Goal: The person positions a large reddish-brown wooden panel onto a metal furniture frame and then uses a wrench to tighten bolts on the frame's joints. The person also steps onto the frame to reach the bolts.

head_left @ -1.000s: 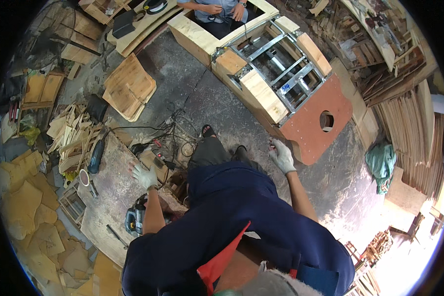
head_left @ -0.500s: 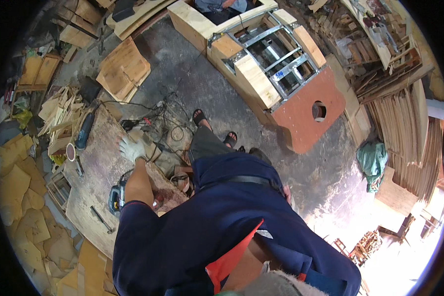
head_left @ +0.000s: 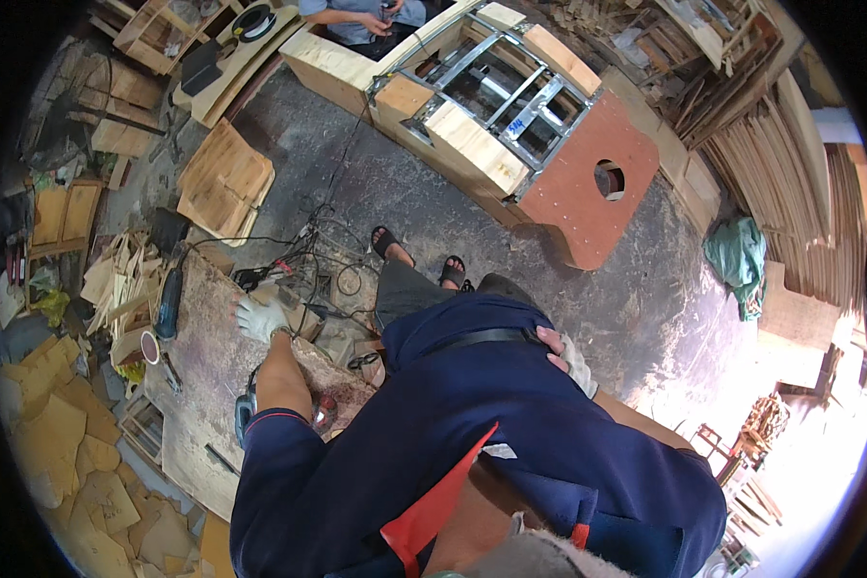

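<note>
My left hand [head_left: 262, 319], in a whitish glove, lies with fingers spread on the edge of a worn wooden worktable [head_left: 197, 371] and holds nothing. A blue-and-black power tool [head_left: 246, 408] stands beside that forearm, partly hidden by it. Farther left on the table are a long dark power tool [head_left: 170, 302], a round pale-faced disc [head_left: 150, 348] and a dark metal bar [head_left: 222, 459]. My right hand [head_left: 570, 360], its glove leaving the fingertips bare, rests on my hip beside the belt [head_left: 482, 339]; nothing shows in it.
Tangled cables [head_left: 308, 241] lie on the floor past the table. Ahead stands a wooden frame with a metal grid [head_left: 511, 101] and a reddish-brown panel [head_left: 597, 183]. Another person's hand [head_left: 376, 21] is behind it. Stacked boards [head_left: 766, 159] and a green cloth [head_left: 737, 255] are at right.
My right hand has come into clear view on my hip, where only its fingers showed before. My left hand stays on the table. The view has shifted slightly, showing more of the other person.
</note>
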Tool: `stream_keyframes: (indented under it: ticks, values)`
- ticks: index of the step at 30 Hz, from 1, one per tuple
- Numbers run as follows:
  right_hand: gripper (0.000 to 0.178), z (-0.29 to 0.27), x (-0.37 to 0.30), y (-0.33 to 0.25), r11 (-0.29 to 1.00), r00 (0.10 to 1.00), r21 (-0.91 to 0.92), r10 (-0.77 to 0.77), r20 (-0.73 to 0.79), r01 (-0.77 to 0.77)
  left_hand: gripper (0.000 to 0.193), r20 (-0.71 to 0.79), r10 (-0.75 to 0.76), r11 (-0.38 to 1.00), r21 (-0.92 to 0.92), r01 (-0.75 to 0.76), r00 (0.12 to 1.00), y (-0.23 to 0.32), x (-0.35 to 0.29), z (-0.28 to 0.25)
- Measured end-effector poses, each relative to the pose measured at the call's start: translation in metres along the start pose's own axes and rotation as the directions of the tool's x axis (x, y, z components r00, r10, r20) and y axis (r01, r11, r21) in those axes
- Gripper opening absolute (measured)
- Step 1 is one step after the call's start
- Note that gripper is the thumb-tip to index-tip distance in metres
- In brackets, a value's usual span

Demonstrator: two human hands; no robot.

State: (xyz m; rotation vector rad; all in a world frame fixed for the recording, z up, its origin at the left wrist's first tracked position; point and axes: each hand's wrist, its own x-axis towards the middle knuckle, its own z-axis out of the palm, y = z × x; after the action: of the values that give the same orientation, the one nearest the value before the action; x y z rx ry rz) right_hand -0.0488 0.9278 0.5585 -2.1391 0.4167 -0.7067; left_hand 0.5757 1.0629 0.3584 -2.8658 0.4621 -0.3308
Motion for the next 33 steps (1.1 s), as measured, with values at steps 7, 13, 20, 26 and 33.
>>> stream_keyframes:
  ticks: [7, 13, 20, 26, 33]
  values:
    - [0.046, -0.002, 0.001, 0.001, 1.000, 1.000, 0.028, 0.008, 0.028, -0.009, 0.090, 0.079, -0.023, 0.999, -0.038, 0.027, 0.997, 0.003, 0.002, -0.003]
    - [0.046, -0.001, -0.009, 0.012, 0.998, 1.000, 0.059, 0.020, 0.006, -0.020, 0.089, 0.215, -0.056, 0.997, -0.035, 0.065, 0.975, 0.003, 0.001, -0.010]
    - [0.047, -0.003, -0.030, 0.020, 0.958, 0.970, 0.156, 0.237, 0.050, -0.242, 0.087, 0.080, -0.035, 0.996, -0.085, 0.041, 0.996, 0.003, -0.004, -0.005]
    - [0.050, 0.005, -0.026, 0.027, 0.967, 0.993, 0.232, 0.115, -0.037, -0.103, 0.084, 0.064, -0.021, 0.997, -0.079, 0.026, 0.998, 0.003, -0.004, -0.008]
    - [0.046, 0.007, -0.022, 0.019, 0.982, 0.992, 0.147, 0.127, -0.029, -0.121, 0.070, 0.073, -0.030, 0.997, -0.066, 0.035, 0.997, 0.005, -0.001, -0.007]
